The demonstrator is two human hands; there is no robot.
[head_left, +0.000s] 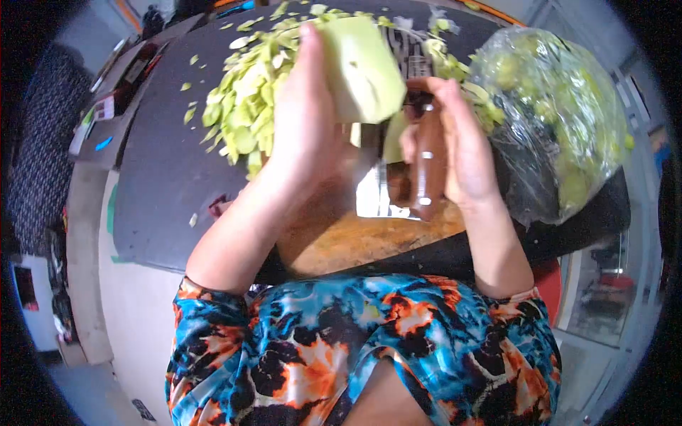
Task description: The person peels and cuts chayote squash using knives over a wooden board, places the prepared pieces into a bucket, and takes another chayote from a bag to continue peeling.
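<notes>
A pale green peeled vegetable piece is held up by my left hand, whose thumb shows along its upper left side. My right hand is wrapped round the brown handle of a tool, just right of the vegetable. The working end of the tool is hidden or too blurred to make out. Below both hands lies a wooden board, with a shiny packet or sheet on it. A heap of green peelings spreads to the left of my left hand.
A clear plastic bag with green pieces inside lies on the right of the dark table. More peelings lie behind my right hand. Several small scraps are scattered at the left. Small items stand beyond the table's left edge.
</notes>
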